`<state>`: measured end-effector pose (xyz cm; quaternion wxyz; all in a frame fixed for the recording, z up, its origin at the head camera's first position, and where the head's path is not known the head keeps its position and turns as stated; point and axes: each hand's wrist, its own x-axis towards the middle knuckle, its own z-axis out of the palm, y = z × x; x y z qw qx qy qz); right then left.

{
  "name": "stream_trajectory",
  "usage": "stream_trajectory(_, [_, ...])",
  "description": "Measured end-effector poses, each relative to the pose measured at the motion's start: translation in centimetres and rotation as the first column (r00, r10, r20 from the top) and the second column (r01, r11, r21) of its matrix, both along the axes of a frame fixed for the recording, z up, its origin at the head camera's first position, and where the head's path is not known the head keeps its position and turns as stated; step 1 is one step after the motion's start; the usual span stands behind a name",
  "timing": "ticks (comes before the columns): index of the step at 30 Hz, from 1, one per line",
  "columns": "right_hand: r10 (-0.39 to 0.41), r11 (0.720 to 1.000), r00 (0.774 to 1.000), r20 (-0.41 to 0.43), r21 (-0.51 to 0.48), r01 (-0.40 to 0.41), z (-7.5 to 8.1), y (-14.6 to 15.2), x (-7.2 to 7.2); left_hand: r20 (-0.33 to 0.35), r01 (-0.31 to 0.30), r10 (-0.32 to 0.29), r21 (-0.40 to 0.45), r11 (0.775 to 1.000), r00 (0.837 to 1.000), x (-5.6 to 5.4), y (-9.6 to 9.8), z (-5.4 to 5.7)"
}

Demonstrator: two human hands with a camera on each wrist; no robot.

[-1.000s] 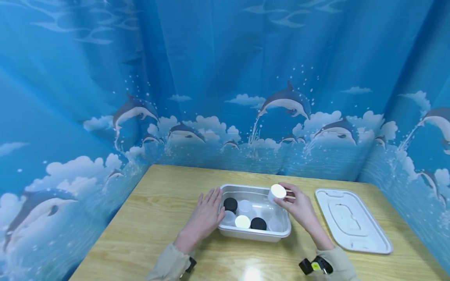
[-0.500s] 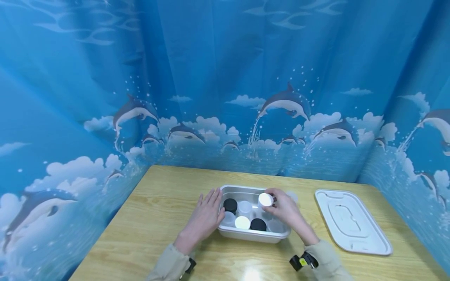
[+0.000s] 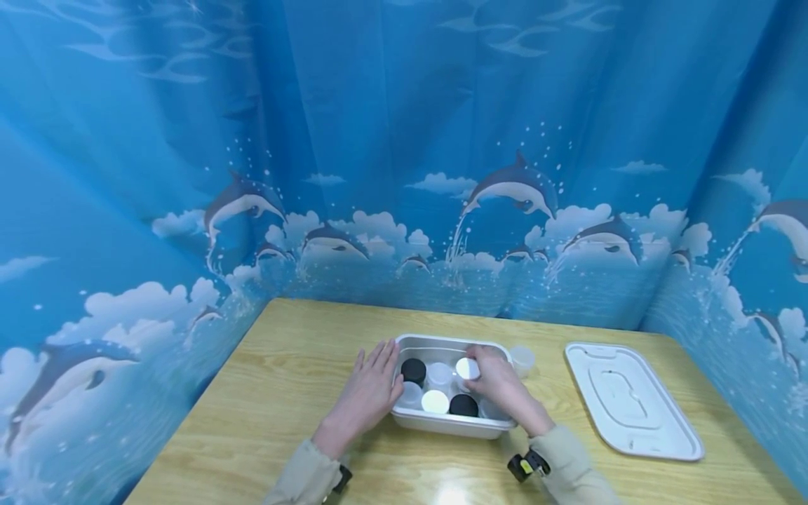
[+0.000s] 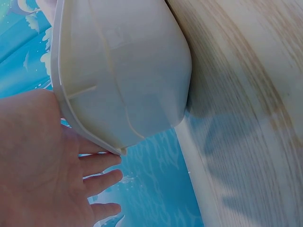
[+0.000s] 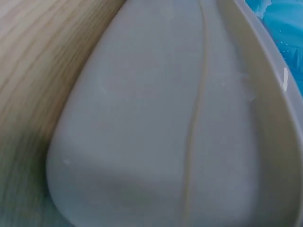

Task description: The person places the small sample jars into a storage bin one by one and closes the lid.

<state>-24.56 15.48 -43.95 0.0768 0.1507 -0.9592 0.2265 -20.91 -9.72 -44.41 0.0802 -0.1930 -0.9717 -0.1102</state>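
Observation:
A white plastic box (image 3: pixel 451 426) stands lidless on the table with several small jars inside. My left hand (image 3: pixel 371 384) rests on its left rim with fingers straight; the left wrist view shows the palm against the rim (image 4: pixel 57 61) and fingers spread. Inside the box, my right hand (image 3: pixel 499 379) grips a white-capped jar (image 3: pixel 467 369) in the back row. Beside it are a translucent jar (image 3: pixel 440 374) and a black-capped jar (image 3: pixel 413 370). In front sit another white-capped jar (image 3: pixel 435 401) and another black-capped jar (image 3: pixel 463 405). Only the box's outer wall (image 5: pixel 142 118) fills the right wrist view, without the hand.
A translucent jar (image 3: pixel 522 359) stands on the wooden table (image 3: pixel 303 351), just right of the box. Farther right lies the white lid (image 3: pixel 631 400). Behind the table hangs a blue curtain (image 3: pixel 404 175) with dolphins.
My right hand has moved left and down into the box, carrying the white-capped jar from above the right rim. The translucent jar outside has come into view. My left hand stays put.

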Motion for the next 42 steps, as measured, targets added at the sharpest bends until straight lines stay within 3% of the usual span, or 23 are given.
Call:
stream_trajectory(5, [-0.001,1.0,0.998,0.06,-0.003,0.001,-0.1,-0.3,0.0,0.0,0.004,-0.004,0.001,1.0,1.0,0.0,0.0,-0.1])
stream_trajectory(18, [0.006,0.999,0.995,0.101,-0.044,-0.001,0.2,-0.4,0.1,-0.012,0.006,-0.006,0.007,1.0,1.0,-0.1,0.0,-0.1])
stream_trajectory(25, [-0.022,0.985,0.998,0.061,-0.171,0.032,0.5,0.0,0.1,-0.009,0.004,-0.003,0.004,1.0,1.0,-0.1,0.0,-0.1])
stream_trajectory(30, [-0.032,0.937,0.999,0.037,-0.348,0.043,0.5,0.9,0.3,-0.038,0.019,-0.019,0.024,1.0,0.999,0.0,-0.1,-0.1])
stream_trajectory(36, [-0.006,0.819,1.0,-0.007,-0.574,0.0,0.2,2.3,0.4,-0.038,0.025,-0.024,0.028,0.999,0.999,0.1,0.0,0.0])
stream_trajectory(38, [-0.011,0.786,0.999,-0.035,-0.618,-0.013,0.2,2.8,0.4,-0.036,0.025,-0.024,0.027,0.999,0.999,0.1,0.0,0.1])
stream_trajectory(42, [-0.036,0.75,0.996,-0.078,-0.661,-0.024,0.2,3.7,0.6,-0.027,0.022,-0.021,0.021,1.0,0.999,0.2,-0.1,0.1])
